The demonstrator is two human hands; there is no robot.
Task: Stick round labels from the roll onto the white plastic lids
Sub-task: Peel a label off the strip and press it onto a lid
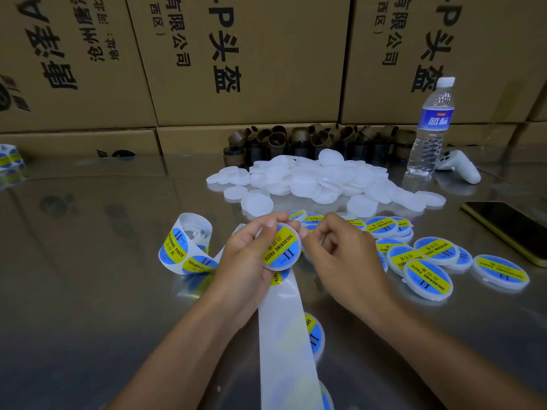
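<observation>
One wide-angle view is taken from a head-worn camera, aimed forward and down. The left hand and right hand are seen close below, over the surface; cardboard boxes are framed beyond.

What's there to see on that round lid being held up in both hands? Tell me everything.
The lid is a shallow round disc of white plastic, its face nearly covered by a blue label with a yellow band reading SOLDERING PASTE. It is held above the shiny table, tilted toward the camera. The left hand grips its left side, fingers curled round the edge; the right hand pinches its right rim.
</observation>
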